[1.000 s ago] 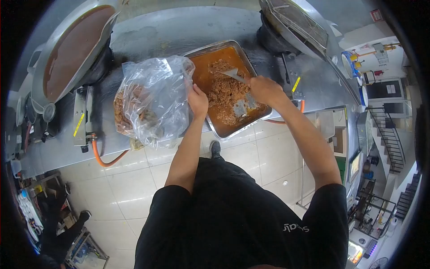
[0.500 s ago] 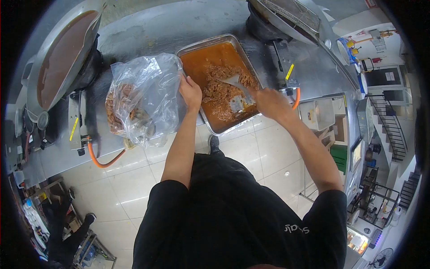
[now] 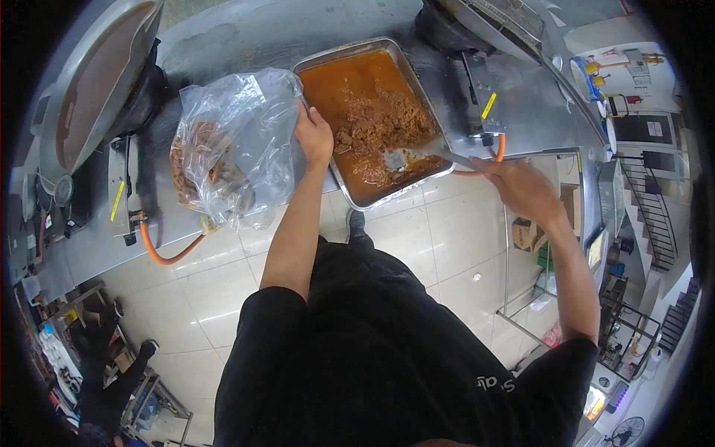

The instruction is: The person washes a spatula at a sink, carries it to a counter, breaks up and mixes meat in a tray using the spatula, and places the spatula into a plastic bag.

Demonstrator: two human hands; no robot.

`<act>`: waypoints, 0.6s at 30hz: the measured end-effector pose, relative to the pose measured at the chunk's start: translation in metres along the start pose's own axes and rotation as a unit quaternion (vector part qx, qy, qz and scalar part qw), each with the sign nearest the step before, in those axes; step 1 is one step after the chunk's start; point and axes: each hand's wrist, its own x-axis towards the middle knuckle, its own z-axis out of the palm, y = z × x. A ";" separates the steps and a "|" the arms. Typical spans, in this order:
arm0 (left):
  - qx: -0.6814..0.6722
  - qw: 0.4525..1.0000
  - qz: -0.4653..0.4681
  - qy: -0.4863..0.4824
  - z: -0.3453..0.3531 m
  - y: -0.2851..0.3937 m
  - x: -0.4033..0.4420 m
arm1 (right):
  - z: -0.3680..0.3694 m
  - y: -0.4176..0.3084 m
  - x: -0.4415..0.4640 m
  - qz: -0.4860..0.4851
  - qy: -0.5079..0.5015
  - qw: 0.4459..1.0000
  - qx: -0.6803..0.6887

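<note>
A metal tray (image 3: 399, 51) on the steel table holds orange-brown sauce and a heap of shredded, meat-like food (image 3: 391, 123). My left hand (image 3: 314, 138) is closed at the tray's left rim, its thumb on the inner side. Against that hand lies a clear plastic bag (image 3: 261, 141) with brown food in its left part. My right hand (image 3: 521, 186), past the tray's right edge, grips the handle of a metal spatula (image 3: 458, 158). The spatula's blade is blurred over the tray's lower right side, where a patch of bare metal shows through.
A large wok of brown liquid (image 3: 100, 89) stands on a burner at the left. Another pan (image 3: 477, 30) with a wire rack is at the upper right. Orange gas hoses (image 3: 160, 259) hang by both burners. At the lower left, another person's dark-clothed legs (image 3: 112, 380) show beside shelving.
My right hand has drawn the spatula rightward, from over the food to the tray's right edge. The food sits more heaped toward the right. My left hand stays at the rim.
</note>
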 end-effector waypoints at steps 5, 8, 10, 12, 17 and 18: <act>-0.028 0.999 -0.026 0.002 0.001 -0.007 0.001 | 0.007 -0.021 -0.009 -0.001 -0.082 0.996 -0.029; -0.032 0.999 -0.023 0.004 0.004 -0.010 0.002 | 0.018 -0.032 -0.013 -0.034 -0.105 0.993 -0.036; -0.042 0.999 -0.016 0.013 0.006 -0.013 0.002 | 0.020 -0.047 -0.017 -0.026 -0.115 0.993 -0.023; -0.049 0.999 -0.021 0.011 0.007 -0.013 0.003 | 0.025 -0.057 -0.024 0.003 -0.113 0.994 -0.006; -0.039 0.999 -0.020 0.009 0.005 -0.004 0.000 | 0.061 -0.070 -0.039 0.047 -0.107 0.993 0.023; -0.033 0.999 -0.020 0.008 0.005 -0.002 -0.001 | 0.068 -0.072 -0.044 0.043 -0.095 0.995 0.007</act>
